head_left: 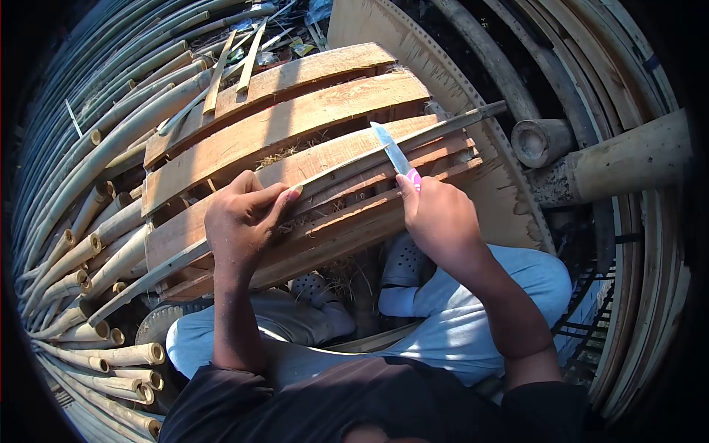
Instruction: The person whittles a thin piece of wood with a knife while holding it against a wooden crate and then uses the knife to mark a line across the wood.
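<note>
A long, thin bamboo strip [436,133] slants across the near side of a wooden pallet [295,111]. My left hand [242,214] is closed round the strip left of its middle, thumb and forefinger pinching it. In my right hand [443,214] is a knife [391,148] with a pink and white handle, fingers wrapped round the grip. Its blade crosses the strip and touches it, with the tip pointing up and away from me. The palm side of each hand is hidden.
Bamboo poles [111,354] are stacked along the left. Two narrow slats [252,59] lean on the pallet's far edge. A plywood sheet [509,199] stands behind it, and a thick bamboo pole [628,162] juts in from the right. My legs [473,325] are folded below the pallet.
</note>
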Available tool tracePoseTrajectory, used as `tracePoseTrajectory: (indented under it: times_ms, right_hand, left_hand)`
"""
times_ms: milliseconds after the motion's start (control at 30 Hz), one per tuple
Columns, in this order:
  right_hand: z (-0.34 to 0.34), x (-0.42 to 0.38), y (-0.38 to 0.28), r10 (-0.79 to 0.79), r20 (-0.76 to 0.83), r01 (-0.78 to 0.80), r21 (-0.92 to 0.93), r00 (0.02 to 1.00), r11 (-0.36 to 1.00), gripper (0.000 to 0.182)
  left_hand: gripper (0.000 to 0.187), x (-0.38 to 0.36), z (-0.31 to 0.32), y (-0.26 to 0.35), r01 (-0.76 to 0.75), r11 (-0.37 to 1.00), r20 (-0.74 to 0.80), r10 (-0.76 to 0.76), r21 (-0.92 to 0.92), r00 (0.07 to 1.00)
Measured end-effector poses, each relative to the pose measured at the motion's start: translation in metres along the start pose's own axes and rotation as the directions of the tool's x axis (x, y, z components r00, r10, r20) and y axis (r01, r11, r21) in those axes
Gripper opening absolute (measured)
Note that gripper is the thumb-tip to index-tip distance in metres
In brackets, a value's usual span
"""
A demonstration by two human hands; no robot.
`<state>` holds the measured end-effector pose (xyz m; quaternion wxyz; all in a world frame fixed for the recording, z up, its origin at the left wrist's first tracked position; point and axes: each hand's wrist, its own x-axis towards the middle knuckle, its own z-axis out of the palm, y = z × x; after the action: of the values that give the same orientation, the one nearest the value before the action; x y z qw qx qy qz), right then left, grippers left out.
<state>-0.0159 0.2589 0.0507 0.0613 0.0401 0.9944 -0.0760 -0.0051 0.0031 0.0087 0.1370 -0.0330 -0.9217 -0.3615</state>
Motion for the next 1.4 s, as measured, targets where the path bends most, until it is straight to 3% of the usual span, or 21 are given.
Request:
tracePoseTrajectory:
  times_ms: [67, 200, 233, 333, 467, 500, 633, 733, 800, 867, 900, 933, 1000, 1033, 1067, 1133, 1167, 1200, 1267, 1333, 1400]
  right_hand:
    - [-0.028, 0.018, 0.016, 0.058, -0.017, -0.053, 0.225, 0.998, 0.973, 0.05]
    - [0.007, -0.002, -0.001, -0.046, -0.016, 0.047, 0.066, 0.999, 0.997, 0.052]
    - [0.009, -0.004, -0.005, 0.0, 0.005, 0.0, -0.027, 1.0, 1.0, 0.051]
    - [-0.027, 0.023, 0.022, 0.09, -0.103, -0.072, 0.168, 0.991, 0.983, 0.053]
    - [0.0, 0.0, 0.0, -0.093, 0.01, 0.094, -0.02, 0.996, 0.995, 0.053]
    - [0.011, -0.007, -0.011, 0.011, 0.018, -0.011, -0.009, 1.0, 1.0, 0.053]
    - [-0.017, 0.021, 0.022, 0.008, -0.064, 0.001, 0.145, 0.998, 0.989, 0.052]
    - [-0.007, 0.007, 0.003, -0.152, -0.078, 0.139, -0.151, 0.985, 0.979, 0.05]
    - [0.009, -0.002, -0.008, -0.057, -0.065, 0.056, -0.03, 0.996, 0.998, 0.047]
    - [-0.016, 0.031, 0.027, -0.082, 0.005, 0.078, 0.261, 0.997, 0.962, 0.044]
    - [-0.032, 0.041, 0.031, 0.055, -0.097, -0.044, 0.114, 0.994, 0.992, 0.044]
    - [-0.028, 0.039, 0.029, 0.051, -0.094, -0.04, 0.111, 0.994, 0.993, 0.044]
    - [-0.012, 0.029, 0.018, -0.068, -0.117, 0.064, -0.036, 0.991, 0.997, 0.046]
    - [0.0, 0.005, -0.009, -0.077, 0.033, 0.076, 0.006, 0.997, 0.997, 0.045]
    - [0.011, 0.004, -0.015, -0.029, 0.054, 0.032, -0.062, 0.998, 0.998, 0.045]
    - [-0.015, 0.026, 0.012, -0.168, 0.05, 0.163, 0.1, 0.985, 0.982, 0.047]
    - [-0.025, 0.032, 0.021, -0.033, -0.132, 0.049, 0.116, 0.991, 0.992, 0.047]
    - [-0.062, 0.026, -0.01, 0.129, -0.144, -0.127, 0.019, 0.981, 0.992, 0.045]
    - [-0.027, 0.025, 0.004, -0.039, -0.221, 0.007, -0.144, 0.974, 0.99, 0.046]
    - [0.013, 0.005, -0.023, 0.0, -0.055, -0.006, -0.096, 0.998, 0.995, 0.046]
    - [-0.008, 0.021, 0.003, -0.177, -0.092, 0.168, -0.092, 0.98, 0.981, 0.047]
  left_hand:
    - [0.019, -0.002, 0.003, 0.002, 0.016, 0.999, -0.035, -0.014, 0.051, 0.999]
    - [0.019, 0.0, 0.001, 0.002, 0.015, 0.998, -0.027, -0.014, 0.066, 1.0]
    - [0.019, -0.001, 0.0, 0.001, 0.008, 0.998, -0.023, -0.007, 0.058, 1.0]
    - [0.02, -0.002, 0.002, 0.0, -0.006, 0.998, -0.037, 0.008, 0.06, 0.999]
    - [0.021, -0.002, -0.001, 0.0, 0.008, 0.998, -0.01, -0.008, 0.061, 1.0]
    - [0.021, -0.001, -0.001, 0.0, -0.012, 0.999, -0.002, 0.012, 0.051, 1.0]
    - [0.022, -0.003, 0.001, 0.001, 0.006, 0.996, -0.027, -0.004, 0.085, 1.0]
    - [0.021, -0.001, 0.002, 0.0, 0.004, 0.999, -0.04, -0.002, 0.044, 0.999]
    - [0.02, -0.002, 0.001, -0.003, -0.009, 0.999, -0.041, 0.01, 0.043, 0.999]
    - [0.02, -0.001, 0.002, -0.001, -0.004, 0.998, -0.04, 0.006, 0.056, 0.999]
    - [0.02, -0.002, 0.002, 0.0, 0.007, 0.998, -0.045, -0.004, 0.07, 0.999]
    - [0.02, -0.003, 0.002, 0.0, 0.014, 0.998, -0.046, -0.01, 0.068, 0.999]
    - [0.02, -0.002, 0.002, 0.0, -0.004, 0.997, -0.043, 0.007, 0.072, 0.999]
    - [0.02, -0.001, 0.002, -0.001, -0.006, 0.997, -0.047, 0.01, 0.072, 0.999]
    - [0.02, 0.0, 0.001, -0.002, -0.002, 0.998, -0.047, 0.005, 0.067, 0.999]
    - [0.02, -0.001, 0.002, -0.004, 0.003, 0.998, -0.034, -0.001, 0.059, 0.999]
    - [0.021, 0.0, 0.003, -0.002, -0.002, 0.998, -0.043, 0.005, 0.068, 0.999]
    - [0.021, -0.002, 0.003, -0.002, -0.003, 0.997, -0.051, 0.007, 0.078, 0.999]
    - [0.022, -0.002, 0.003, -0.002, -0.003, 0.997, -0.049, 0.007, 0.078, 0.999]
    - [0.022, 0.001, 0.002, -0.001, -0.016, 0.996, -0.051, 0.021, 0.083, 0.998]
    - [0.022, -0.001, 0.003, -0.002, 0.002, 0.998, -0.062, 0.002, 0.062, 0.998]
